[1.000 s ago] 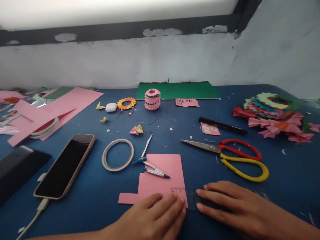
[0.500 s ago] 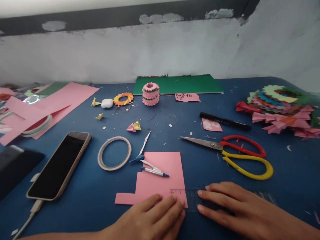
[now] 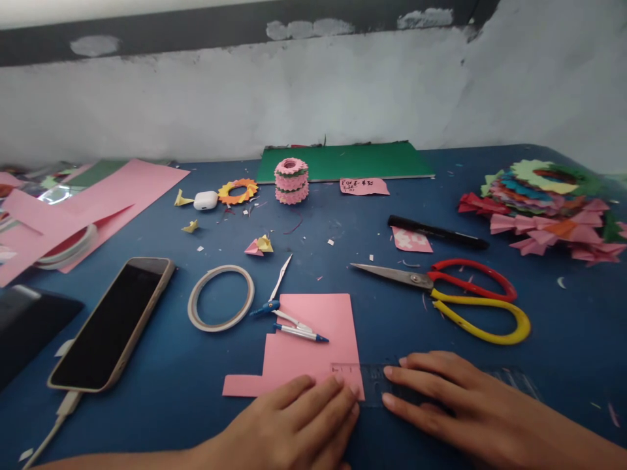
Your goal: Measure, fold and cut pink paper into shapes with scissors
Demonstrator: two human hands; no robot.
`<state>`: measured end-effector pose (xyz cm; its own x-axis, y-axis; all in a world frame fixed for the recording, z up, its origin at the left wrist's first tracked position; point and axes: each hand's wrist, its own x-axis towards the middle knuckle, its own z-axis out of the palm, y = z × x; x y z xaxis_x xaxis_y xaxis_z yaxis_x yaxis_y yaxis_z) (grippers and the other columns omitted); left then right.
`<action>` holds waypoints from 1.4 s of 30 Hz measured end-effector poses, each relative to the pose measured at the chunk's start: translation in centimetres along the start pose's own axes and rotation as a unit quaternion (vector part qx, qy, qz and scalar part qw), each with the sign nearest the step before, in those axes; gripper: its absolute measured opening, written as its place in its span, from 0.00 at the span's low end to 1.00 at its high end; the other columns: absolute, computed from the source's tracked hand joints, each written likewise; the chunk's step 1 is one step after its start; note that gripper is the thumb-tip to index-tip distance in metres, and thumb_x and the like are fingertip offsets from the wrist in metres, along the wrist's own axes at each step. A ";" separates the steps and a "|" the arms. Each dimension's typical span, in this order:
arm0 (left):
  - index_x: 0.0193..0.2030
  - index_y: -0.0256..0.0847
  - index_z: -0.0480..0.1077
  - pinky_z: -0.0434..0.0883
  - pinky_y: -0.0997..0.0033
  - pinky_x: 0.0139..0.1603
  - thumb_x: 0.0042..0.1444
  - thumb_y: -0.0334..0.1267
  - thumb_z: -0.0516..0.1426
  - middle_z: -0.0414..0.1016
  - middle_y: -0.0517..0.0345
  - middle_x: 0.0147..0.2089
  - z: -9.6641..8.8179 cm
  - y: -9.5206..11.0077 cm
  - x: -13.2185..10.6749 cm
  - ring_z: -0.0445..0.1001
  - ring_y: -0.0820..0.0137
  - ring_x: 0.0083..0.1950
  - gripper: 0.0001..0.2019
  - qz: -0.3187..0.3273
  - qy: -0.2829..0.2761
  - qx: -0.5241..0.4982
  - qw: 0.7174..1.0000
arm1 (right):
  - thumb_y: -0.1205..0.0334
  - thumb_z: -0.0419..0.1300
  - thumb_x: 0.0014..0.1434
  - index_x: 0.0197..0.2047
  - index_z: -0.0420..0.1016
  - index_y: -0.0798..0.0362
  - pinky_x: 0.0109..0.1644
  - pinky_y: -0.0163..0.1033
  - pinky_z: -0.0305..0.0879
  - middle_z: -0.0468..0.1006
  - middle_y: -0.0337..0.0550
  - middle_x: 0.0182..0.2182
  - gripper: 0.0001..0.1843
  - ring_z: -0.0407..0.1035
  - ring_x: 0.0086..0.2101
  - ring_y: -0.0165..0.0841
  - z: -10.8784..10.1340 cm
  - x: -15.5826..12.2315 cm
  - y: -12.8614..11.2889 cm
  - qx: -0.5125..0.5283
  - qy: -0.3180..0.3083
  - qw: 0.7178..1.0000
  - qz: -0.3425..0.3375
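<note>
My left hand (image 3: 298, 424) lies flat with fingers stretched out on the near edge of a cut pink paper sheet (image 3: 313, 336). My right hand (image 3: 441, 398) rests flat, fingers out, on a clear ruler (image 3: 367, 377) that crosses the sheet's lower right corner. A blue drawing compass (image 3: 287, 313) lies on the sheet's upper left part. Neither hand grips anything.
On the blue table (image 3: 147, 418): red-and-yellow scissors (image 3: 450, 297), a black marker (image 3: 435, 232), a tape ring (image 3: 220, 297), a phone (image 3: 112, 323) on a cable, a green board (image 3: 343, 162), a stack of paper rosettes (image 3: 291, 181), folded paper pieces (image 3: 543, 205) at right, pink sheets (image 3: 93, 202) at left.
The view has tipped down a little and drifted, so everything sits slightly higher and further left. Both hands stay flat on the paper and ruler.
</note>
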<state>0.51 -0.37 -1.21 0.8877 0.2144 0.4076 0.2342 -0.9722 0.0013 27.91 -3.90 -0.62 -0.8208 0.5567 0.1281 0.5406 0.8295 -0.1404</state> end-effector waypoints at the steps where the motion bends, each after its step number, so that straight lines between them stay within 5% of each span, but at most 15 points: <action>1: 0.46 0.33 0.72 0.69 0.72 0.47 0.61 0.39 0.51 0.77 0.58 0.47 0.0 0.0 0.0 0.73 0.69 0.48 0.14 -0.002 -0.001 0.000 1.000 | 0.72 0.47 0.60 0.61 0.60 0.51 0.48 0.38 0.67 0.69 0.43 0.54 0.25 0.65 0.51 0.35 0.1 -0.1 0.0 0.000 -0.002 1.000 0.001; 42: 0.49 0.26 0.69 0.70 0.68 0.44 0.62 0.39 0.47 0.75 0.49 0.47 -0.4 0.1 0.6 0.73 0.64 0.44 0.18 -0.002 -0.019 -0.033 0.999 | 0.70 0.46 0.63 0.60 0.61 0.51 0.49 0.41 0.66 0.70 0.46 0.52 0.23 0.64 0.51 0.37 0.7 0.0 -0.4 -0.002 0.009 1.000 0.012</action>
<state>0.88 -0.44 -0.61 0.9013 0.2205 0.3729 0.2119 -0.9752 0.0645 27.58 -4.30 -1.29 -0.8047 0.5764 0.1420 0.5602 0.8165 -0.1398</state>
